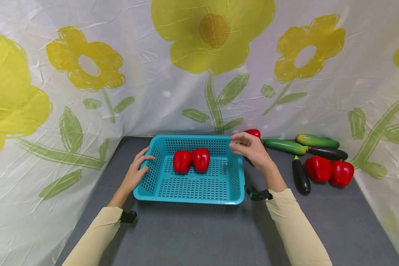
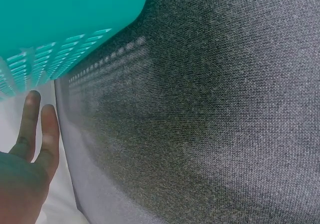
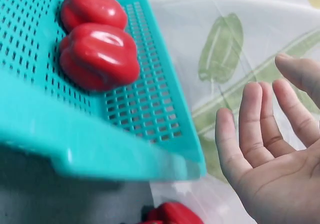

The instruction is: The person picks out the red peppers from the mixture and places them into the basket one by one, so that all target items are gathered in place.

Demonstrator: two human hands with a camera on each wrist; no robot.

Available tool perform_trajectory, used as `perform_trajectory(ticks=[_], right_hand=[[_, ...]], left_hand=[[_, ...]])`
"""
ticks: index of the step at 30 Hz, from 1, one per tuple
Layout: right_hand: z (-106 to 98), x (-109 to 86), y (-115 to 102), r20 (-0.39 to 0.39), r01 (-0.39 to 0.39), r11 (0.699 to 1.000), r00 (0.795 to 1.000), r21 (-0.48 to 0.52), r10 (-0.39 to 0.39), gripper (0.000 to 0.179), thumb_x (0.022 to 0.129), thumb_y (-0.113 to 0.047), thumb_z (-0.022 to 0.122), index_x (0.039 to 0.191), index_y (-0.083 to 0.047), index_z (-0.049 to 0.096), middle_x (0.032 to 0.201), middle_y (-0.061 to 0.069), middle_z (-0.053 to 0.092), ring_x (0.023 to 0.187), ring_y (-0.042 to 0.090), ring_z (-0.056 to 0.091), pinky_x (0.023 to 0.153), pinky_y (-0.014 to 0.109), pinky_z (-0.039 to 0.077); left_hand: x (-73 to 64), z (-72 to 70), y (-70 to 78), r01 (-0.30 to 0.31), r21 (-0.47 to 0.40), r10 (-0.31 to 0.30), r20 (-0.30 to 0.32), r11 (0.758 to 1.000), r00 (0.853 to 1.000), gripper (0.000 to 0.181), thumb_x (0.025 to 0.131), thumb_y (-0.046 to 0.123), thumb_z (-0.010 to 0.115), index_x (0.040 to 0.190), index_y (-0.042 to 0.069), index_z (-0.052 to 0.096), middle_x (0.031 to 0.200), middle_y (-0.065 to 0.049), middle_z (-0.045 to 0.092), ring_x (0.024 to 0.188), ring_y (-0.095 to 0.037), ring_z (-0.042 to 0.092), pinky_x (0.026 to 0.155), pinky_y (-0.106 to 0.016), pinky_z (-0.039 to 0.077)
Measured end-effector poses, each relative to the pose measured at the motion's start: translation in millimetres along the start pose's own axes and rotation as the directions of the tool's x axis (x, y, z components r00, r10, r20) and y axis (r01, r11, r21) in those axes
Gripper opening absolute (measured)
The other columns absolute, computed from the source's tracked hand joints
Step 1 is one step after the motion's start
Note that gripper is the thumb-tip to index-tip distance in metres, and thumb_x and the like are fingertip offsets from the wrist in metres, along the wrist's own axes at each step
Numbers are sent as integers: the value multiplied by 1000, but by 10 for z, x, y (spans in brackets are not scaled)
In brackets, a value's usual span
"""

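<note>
A blue-green plastic basket (image 1: 189,202) with perforated walls stands on the dark table. Two red bell peppers (image 1: 182,162) lie side by side in it, toward the back. My left hand (image 1: 137,170) is at the basket's left rim, its fingers loosely extended over the edge. In the left wrist view, two fingers (image 2: 49,134) reach up beside the basket's wall. Over the back right corner of the basket, my right hand (image 1: 251,149) is raised with relaxed fingers. The right wrist view shows nothing in its palm (image 3: 290,184), and the same two peppers beyond the rim.
Right of the basket lie a green cucumber (image 1: 285,146), a yellow-green one (image 1: 317,140), a dark eggplant (image 1: 327,152), another eggplant (image 1: 300,176) and two red peppers (image 1: 341,173). Another red pepper (image 1: 253,133) is partly hidden behind my right hand. A flowered curtain (image 1: 146,92) encloses the table.
</note>
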State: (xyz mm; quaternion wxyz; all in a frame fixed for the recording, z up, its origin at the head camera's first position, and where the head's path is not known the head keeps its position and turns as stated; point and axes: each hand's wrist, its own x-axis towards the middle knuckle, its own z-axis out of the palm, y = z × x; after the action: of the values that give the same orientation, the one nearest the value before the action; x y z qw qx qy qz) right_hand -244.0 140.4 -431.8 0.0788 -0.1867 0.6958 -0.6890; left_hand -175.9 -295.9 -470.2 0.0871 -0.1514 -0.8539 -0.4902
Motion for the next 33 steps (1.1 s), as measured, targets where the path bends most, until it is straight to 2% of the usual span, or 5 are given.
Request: perform_trajectory(ticks=[9, 18, 22, 27, 33], right_hand=[[-255, -49, 82, -63, -24, 999, 998, -35, 22, 37, 97, -5, 67, 130, 9, 56, 120, 31, 58, 107, 44, 61, 95, 47, 50], [-470, -114, 143, -107, -57, 998, 993, -32, 53, 35, 97, -12, 70, 126, 3, 59, 114, 13, 64, 100, 22, 66, 91, 39, 53], [-546, -169, 170, -108, -56, 997, 993, -50, 50, 33, 98, -11, 68, 125, 4, 59, 111, 11, 65, 99, 21, 66, 89, 35, 54], [-621, -251, 221, -112, -68, 994, 992, -86, 58, 35, 98, -13, 69, 126, 5, 58, 110, 10, 66, 99, 20, 67, 91, 42, 52], [-712, -365, 317, -141, -106, 990, 986, -92, 92, 39, 98, -14, 69, 129, 7, 57, 117, 18, 64, 108, 34, 64, 94, 45, 50]], left_hand=[[-5, -10, 16, -19, -12, 19, -1, 1000, 1000, 37, 89, -16, 45, 123, -16, 59, 158, -29, 26, 143, -54, 18, 90, -56, 24], [-13, -8, 13, -13, -19, 13, 1, 1000, 1000, 37, 89, -16, 45, 123, -16, 59, 159, -28, 25, 144, -53, 17, 89, -55, 23], [-8, -1, 11, -7, -21, 7, 1, 1000, 1000, 37, 89, -15, 45, 123, -16, 59, 159, -28, 25, 144, -53, 18, 89, -55, 23], [-2, 2, 10, 1, -19, -1, 1, 1000, 1000, 37, 89, -15, 45, 123, -15, 59, 159, -28, 25, 145, -52, 17, 91, -57, 24], [-5, -5, 10, -3, -20, 3, -1, 1000, 1000, 37, 89, -15, 45, 123, -15, 60, 159, -27, 25, 145, -52, 17, 92, -57, 24]])
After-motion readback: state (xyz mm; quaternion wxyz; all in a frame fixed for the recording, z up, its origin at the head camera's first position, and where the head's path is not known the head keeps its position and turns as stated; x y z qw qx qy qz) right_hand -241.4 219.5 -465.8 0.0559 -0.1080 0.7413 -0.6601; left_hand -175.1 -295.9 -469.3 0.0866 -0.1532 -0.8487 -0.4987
